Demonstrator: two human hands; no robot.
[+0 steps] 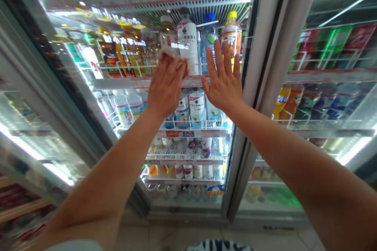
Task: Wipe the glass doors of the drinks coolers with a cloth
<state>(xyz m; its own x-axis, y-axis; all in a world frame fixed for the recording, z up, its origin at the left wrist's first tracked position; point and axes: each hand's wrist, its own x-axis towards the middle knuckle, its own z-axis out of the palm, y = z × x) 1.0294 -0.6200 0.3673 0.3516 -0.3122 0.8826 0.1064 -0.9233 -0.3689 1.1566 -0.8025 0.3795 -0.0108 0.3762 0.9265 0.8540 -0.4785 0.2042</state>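
Observation:
Both my hands are raised against the glass door (123, 98) of a drinks cooler. My left hand (165, 86) presses a white cloth (173, 57) to the glass, fingers closed over it. Flat on the glass beside it lies my right hand (223, 78), fingers stretched out and apart, holding nothing. Behind the glass at hand height stand bottles: a white-labelled one (187, 39), a blue-capped one (208, 35) and a yellow-capped orange one (232, 33).
The door's metal frame (265, 66) runs just right of my right hand. Beyond it a second cooler door (332, 98) shows cans and bottles on wire shelves. Lower shelves (185, 151) hold small bottles. Another cooler stands at the left. Tiled floor lies below.

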